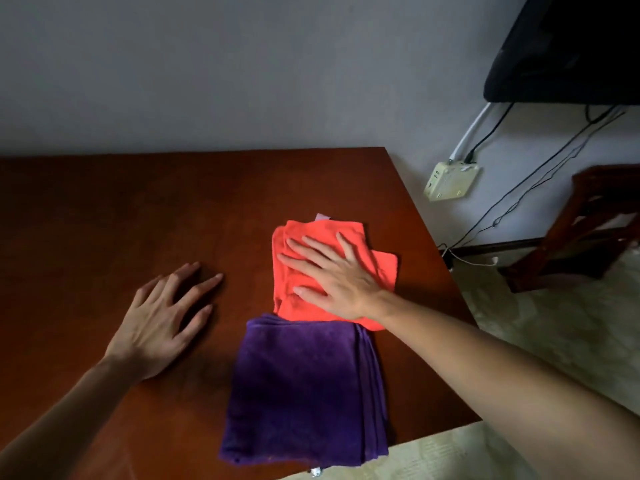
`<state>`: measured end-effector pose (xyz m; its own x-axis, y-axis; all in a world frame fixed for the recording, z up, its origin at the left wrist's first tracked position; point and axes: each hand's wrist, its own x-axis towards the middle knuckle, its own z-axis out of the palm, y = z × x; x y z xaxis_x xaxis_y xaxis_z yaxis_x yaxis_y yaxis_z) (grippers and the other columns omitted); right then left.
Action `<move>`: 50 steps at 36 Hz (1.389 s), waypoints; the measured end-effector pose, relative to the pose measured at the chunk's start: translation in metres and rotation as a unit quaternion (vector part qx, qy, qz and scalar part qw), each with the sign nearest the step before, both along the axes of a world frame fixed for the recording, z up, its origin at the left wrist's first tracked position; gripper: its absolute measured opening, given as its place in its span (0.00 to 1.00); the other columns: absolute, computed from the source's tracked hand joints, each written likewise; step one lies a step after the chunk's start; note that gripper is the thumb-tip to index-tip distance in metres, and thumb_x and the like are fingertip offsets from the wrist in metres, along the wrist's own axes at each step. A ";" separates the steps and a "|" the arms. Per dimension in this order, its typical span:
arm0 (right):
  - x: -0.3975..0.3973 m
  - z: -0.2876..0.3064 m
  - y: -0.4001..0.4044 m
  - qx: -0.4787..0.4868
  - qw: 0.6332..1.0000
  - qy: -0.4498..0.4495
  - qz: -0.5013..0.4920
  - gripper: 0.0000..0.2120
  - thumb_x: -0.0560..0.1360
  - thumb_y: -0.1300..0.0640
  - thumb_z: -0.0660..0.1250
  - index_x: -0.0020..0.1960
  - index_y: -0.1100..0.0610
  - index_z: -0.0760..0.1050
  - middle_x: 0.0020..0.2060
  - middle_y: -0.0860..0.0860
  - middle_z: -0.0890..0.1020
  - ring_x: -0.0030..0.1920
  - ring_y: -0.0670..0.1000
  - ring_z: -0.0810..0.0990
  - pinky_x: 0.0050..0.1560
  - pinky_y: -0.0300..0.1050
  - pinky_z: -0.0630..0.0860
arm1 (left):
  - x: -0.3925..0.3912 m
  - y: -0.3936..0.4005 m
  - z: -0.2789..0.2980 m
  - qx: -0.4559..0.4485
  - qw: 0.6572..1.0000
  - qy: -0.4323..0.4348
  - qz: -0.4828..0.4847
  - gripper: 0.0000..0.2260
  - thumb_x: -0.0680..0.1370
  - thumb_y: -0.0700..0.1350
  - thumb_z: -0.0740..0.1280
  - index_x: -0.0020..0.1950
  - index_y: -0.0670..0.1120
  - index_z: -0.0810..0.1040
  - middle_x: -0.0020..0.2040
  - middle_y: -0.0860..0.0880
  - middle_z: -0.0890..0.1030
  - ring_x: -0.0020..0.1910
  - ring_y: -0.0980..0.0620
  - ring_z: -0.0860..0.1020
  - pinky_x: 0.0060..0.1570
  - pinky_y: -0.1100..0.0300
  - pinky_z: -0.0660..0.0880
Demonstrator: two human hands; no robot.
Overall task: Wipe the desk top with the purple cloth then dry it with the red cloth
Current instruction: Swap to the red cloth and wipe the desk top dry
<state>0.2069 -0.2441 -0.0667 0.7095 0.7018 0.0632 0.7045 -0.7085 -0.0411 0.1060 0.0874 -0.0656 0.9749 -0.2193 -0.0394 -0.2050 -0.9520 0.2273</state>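
Observation:
A folded purple cloth (304, 389) lies on the brown wooden desk top (121, 209) near its front right corner. Just beyond it, touching its far edge, lies a folded red cloth (377, 271). My right hand (332, 271) rests flat on the red cloth, fingers spread and pressing down, not gripping it. My left hand (166, 313) lies palm down on the bare desk to the left of both cloths, fingers apart and holding nothing.
The desk's right edge runs diagonally past the cloths, with pale floor beyond. A cream wall box (450, 181) with cables sits on the wall at right. A dark wooden chair (588, 230) stands at far right. A black screen (568, 46) hangs top right.

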 end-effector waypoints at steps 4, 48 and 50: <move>0.032 0.006 0.003 -0.027 0.995 0.010 0.094 0.28 0.83 0.37 0.52 0.82 0.38 0.53 0.83 0.43 0.52 0.83 0.48 0.48 0.78 0.67 0.45 | 0.005 0.001 -0.002 -0.001 1.000 0.000 -0.012 0.25 0.83 0.64 0.43 0.81 0.65 0.50 0.81 0.48 0.58 0.80 0.54 0.53 0.77 0.57 0.42; 0.030 -0.003 0.155 0.030 0.988 0.033 -0.148 0.34 0.76 0.33 0.39 0.81 0.36 0.53 0.82 0.40 0.54 0.82 0.48 0.51 0.77 0.68 0.44 | -0.011 0.022 0.006 -0.188 0.962 -0.126 0.152 0.21 0.79 0.56 0.60 0.69 0.48 0.73 0.69 0.48 0.72 0.65 0.46 0.73 0.60 0.49 0.69; 0.008 -0.003 0.156 0.006 0.996 0.032 -0.087 0.33 0.78 0.33 0.39 0.81 0.36 0.51 0.82 0.39 0.53 0.82 0.48 0.51 0.77 0.68 0.44 | -0.021 0.042 0.007 -0.165 0.967 -0.112 0.157 0.21 0.79 0.57 0.59 0.68 0.49 0.74 0.67 0.47 0.72 0.63 0.44 0.74 0.59 0.49 0.68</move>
